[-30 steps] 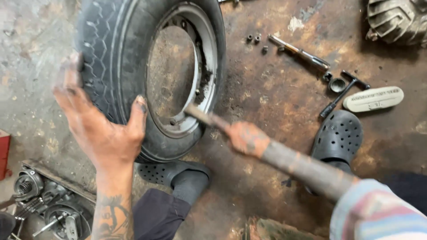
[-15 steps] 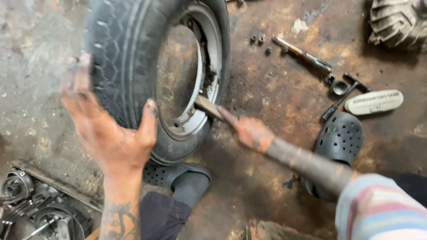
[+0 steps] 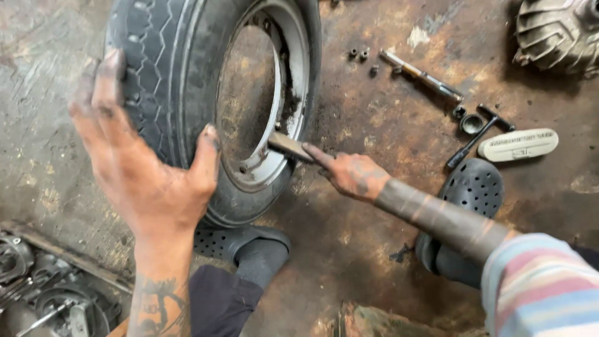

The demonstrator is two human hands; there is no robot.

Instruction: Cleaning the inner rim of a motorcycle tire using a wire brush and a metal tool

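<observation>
Head view: left hand (image 3: 146,181) spread flat, bracing the upright worn black tyre (image 3: 168,81) on the floor, right hand (image 3: 349,175) gripping a flat metal bar (image 3: 290,146), now driven farther under the grey rim (image 3: 274,93).

Matt rubber tyre (image 3: 168,75), grimy metal rim (image 3: 284,87).

black tyre (image 3: 162,75), striped sleeve (image 3: 543,287)
</observation>
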